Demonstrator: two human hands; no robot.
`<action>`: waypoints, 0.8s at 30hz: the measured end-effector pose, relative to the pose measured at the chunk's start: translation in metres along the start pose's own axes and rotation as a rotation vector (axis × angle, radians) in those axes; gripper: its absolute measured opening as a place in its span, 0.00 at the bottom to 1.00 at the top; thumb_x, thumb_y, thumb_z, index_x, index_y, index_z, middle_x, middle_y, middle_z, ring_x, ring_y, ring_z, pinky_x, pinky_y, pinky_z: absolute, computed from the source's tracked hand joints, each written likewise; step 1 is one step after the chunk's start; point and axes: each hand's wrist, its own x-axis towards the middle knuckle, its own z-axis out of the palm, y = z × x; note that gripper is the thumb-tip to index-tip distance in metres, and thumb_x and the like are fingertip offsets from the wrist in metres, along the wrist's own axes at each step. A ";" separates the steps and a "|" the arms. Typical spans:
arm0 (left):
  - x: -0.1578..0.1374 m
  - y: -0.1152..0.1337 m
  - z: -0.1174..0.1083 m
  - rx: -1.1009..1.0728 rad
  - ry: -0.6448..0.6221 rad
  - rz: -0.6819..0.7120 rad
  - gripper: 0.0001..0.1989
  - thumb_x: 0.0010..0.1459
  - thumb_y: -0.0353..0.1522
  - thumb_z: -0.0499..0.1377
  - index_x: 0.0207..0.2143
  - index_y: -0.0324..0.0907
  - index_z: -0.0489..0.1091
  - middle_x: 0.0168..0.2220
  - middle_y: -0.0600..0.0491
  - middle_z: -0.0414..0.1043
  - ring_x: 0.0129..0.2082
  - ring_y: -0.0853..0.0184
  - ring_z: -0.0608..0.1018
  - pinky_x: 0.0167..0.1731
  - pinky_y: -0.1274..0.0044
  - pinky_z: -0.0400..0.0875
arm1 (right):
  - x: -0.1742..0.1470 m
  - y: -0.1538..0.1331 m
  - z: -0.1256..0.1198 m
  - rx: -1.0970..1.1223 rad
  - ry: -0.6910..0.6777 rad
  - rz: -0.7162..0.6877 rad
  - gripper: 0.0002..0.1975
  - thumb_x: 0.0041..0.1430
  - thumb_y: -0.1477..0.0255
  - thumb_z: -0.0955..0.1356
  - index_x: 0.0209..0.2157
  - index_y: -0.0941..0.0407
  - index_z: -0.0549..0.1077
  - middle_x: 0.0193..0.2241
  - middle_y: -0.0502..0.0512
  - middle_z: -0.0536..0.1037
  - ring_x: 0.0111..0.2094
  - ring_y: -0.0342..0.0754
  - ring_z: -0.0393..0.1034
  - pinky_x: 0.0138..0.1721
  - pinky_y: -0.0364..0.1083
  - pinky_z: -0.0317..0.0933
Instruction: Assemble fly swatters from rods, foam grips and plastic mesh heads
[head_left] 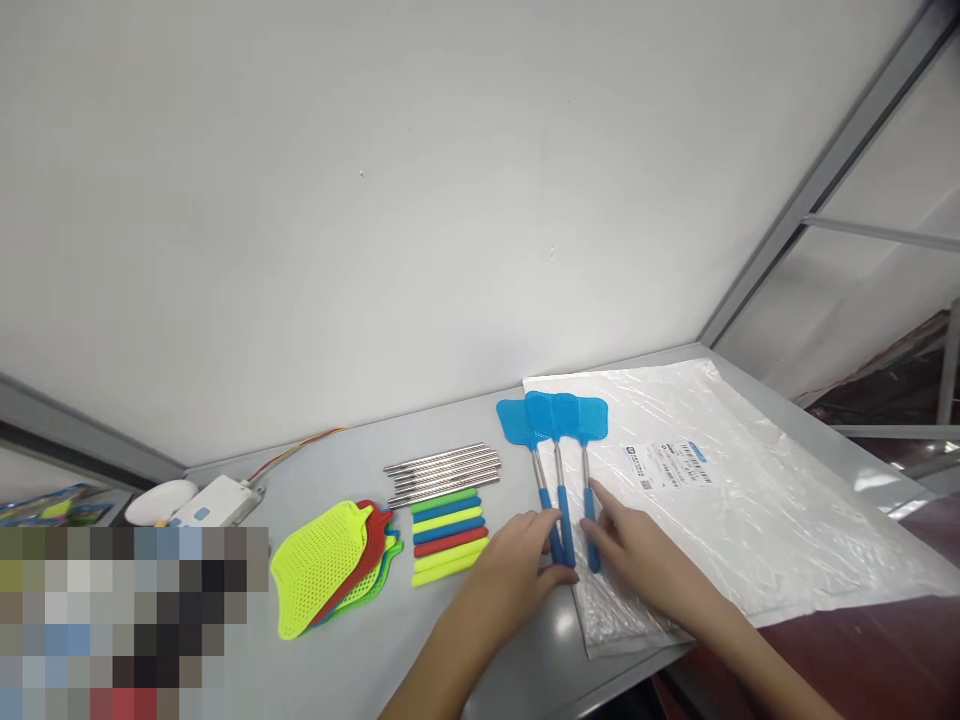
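Three blue fly swatters lie fanned out, heads overlapping, partly on a plastic-wrapped white package. My left hand (517, 555) is closed around the handle ends of the left fly swatter (546, 497) and the middle fly swatter (564, 500), its thumb at their lower tips. With thumb and fingers, my right hand (626, 545) grips the blue handle of the right fly swatter (593, 556). Thin silver rods join the handles to the mesh heads.
Left of my hands lie several coloured handle tubes (450, 537), silver metal rods (444, 474) and a stack of mesh swatter heads (319, 565). The white package (750, 530) covers the table's right side. A white device (214, 503) with wires stands far left, against a wall.
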 end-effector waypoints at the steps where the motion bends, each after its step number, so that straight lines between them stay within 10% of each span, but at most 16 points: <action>1: 0.001 -0.001 0.000 0.003 -0.005 -0.002 0.26 0.53 0.36 0.64 0.55 0.47 0.66 0.45 0.49 0.72 0.45 0.58 0.72 0.45 0.70 0.64 | -0.003 -0.002 0.000 -0.012 -0.021 -0.015 0.28 0.65 0.63 0.59 0.64 0.56 0.55 0.27 0.51 0.75 0.29 0.51 0.72 0.33 0.48 0.62; 9: 0.004 -0.004 0.002 0.053 -0.005 0.055 0.15 0.56 0.31 0.60 0.47 0.45 0.70 0.42 0.51 0.72 0.42 0.60 0.73 0.41 0.72 0.65 | -0.019 -0.012 -0.005 -0.032 -0.145 -0.182 0.23 0.60 0.68 0.66 0.58 0.49 0.66 0.45 0.56 0.76 0.42 0.52 0.71 0.44 0.50 0.63; 24: 0.007 -0.010 0.001 0.003 0.026 0.084 0.10 0.56 0.31 0.59 0.42 0.45 0.72 0.38 0.53 0.73 0.39 0.63 0.74 0.39 0.74 0.66 | -0.012 0.003 0.013 -0.210 -0.037 -0.299 0.17 0.60 0.74 0.67 0.51 0.53 0.70 0.42 0.56 0.75 0.44 0.53 0.70 0.44 0.50 0.65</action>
